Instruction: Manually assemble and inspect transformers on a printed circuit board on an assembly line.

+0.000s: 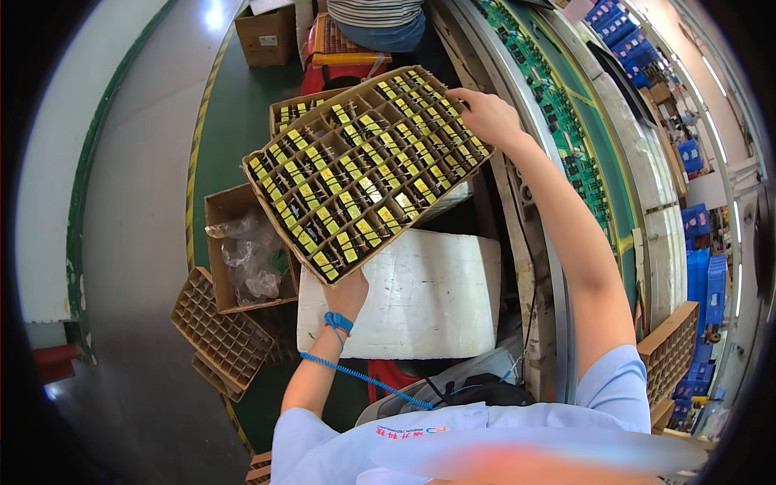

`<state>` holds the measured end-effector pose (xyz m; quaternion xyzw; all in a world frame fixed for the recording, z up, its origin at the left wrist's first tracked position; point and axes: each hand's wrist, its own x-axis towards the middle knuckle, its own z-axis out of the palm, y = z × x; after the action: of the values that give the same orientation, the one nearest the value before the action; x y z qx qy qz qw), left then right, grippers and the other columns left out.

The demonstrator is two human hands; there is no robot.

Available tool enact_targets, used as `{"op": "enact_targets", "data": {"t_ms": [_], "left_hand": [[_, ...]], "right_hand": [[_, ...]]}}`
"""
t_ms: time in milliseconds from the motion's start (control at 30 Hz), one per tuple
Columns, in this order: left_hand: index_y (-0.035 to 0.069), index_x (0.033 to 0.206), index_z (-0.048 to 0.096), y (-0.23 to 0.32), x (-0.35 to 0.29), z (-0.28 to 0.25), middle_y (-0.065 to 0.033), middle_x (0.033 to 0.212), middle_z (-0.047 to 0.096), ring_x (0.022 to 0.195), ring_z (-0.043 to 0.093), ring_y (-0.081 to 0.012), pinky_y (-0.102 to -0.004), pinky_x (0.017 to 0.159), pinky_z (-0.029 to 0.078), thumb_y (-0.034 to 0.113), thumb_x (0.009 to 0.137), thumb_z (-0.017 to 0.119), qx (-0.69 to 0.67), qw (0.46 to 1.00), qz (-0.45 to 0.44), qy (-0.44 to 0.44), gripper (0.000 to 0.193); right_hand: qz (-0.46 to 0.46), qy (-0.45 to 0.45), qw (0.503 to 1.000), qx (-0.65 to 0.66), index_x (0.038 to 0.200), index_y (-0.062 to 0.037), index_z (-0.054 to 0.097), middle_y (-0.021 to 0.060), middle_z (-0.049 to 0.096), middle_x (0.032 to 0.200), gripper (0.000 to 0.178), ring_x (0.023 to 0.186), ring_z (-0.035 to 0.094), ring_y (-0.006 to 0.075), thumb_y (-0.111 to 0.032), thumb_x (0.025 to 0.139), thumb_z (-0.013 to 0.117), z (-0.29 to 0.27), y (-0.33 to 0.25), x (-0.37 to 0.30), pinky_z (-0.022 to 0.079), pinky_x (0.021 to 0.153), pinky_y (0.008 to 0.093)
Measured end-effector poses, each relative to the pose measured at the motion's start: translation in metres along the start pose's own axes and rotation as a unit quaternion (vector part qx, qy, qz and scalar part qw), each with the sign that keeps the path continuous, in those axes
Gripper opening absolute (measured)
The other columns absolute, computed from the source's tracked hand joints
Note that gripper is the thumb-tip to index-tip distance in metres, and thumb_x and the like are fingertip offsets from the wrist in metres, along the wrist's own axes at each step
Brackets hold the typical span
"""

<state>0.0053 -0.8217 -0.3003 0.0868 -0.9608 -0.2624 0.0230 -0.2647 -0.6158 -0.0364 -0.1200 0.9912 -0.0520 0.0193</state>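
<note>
A shallow cardboard box (356, 149) with a grid of dividers hangs tilted in front of me. Small yellow-topped electronic components with dark bodies and thin leads fill most of its cells, while a few cells near its far left part show bare cardboard. My left hand (347, 293) supports the near left corner from below, its fingers hidden under the box. On the far right edge, my right hand (489, 117) is closed over the cardboard rim. A blue wrist strap (338, 322) with a coiled cord circles my left wrist. Beneath the box lies a white foam block (404, 303).
Another divided box (283, 115) of yellow-topped parts is partly hidden behind. At left stand a carton (226, 301) with clear plastic bags and an unfilled divider tray (222, 327). Green circuit boards (566, 121) line the conveyor at right. A person (380, 24) sits at the far end.
</note>
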Motion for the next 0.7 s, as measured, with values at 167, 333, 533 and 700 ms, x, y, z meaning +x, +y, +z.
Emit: {"op": "enact_targets", "data": {"t_ms": [167,333,533,700], "left_hand": [[0.010,0.110,0.066,0.008,0.000,-0.009,-0.0136,0.102,0.067,0.092,0.063,-0.0357,-0.0498,0.079,0.048,0.014,0.088,0.054,0.005,1.000,0.015,0.004,0.026],[0.010,0.110,0.067,0.004,-0.004,-0.004,-0.0144,0.103,0.067,0.094,0.061,-0.0372,-0.0514,0.082,0.046,0.015,0.087,0.054,-0.003,1.000,0.020,0.004,0.027],[0.016,0.120,0.061,-0.002,0.000,-0.002,-0.0154,0.100,0.069,0.080,0.066,-0.0362,-0.0464,0.065,0.054,0.026,0.095,0.050,0.031,0.996,0.070,0.043,0.030],[0.011,0.114,0.064,0.004,0.001,-0.010,-0.0152,0.113,0.064,0.105,0.058,-0.0387,-0.0537,0.092,0.042,0.010,0.084,0.057,-0.038,0.997,0.050,0.041,0.031]], "right_hand": [[-0.016,-0.030,0.999,-0.020,0.126,-0.0284,0.061,0.0111,0.069,0.107,0.046,0.100,0.066,0.0302,-0.016,0.084,0.048,0.036,-0.021,0.037,0.052,0.085,0.0428],[-0.030,0.021,0.999,-0.016,0.121,-0.0259,0.064,0.0125,0.070,0.103,0.041,0.095,0.067,0.0311,-0.019,0.083,0.052,0.039,-0.031,0.059,0.053,0.079,0.0444],[-0.011,-0.030,0.999,-0.022,0.138,-0.0261,0.049,0.0130,0.068,0.112,0.053,0.102,0.065,0.0322,-0.015,0.086,0.046,0.057,-0.042,0.077,0.051,0.084,0.0467],[-0.036,0.020,0.999,-0.010,0.133,-0.0247,0.054,0.0109,0.070,0.102,0.049,0.094,0.067,0.0309,-0.015,0.085,0.052,0.049,-0.057,0.062,0.052,0.079,0.0459]]}}
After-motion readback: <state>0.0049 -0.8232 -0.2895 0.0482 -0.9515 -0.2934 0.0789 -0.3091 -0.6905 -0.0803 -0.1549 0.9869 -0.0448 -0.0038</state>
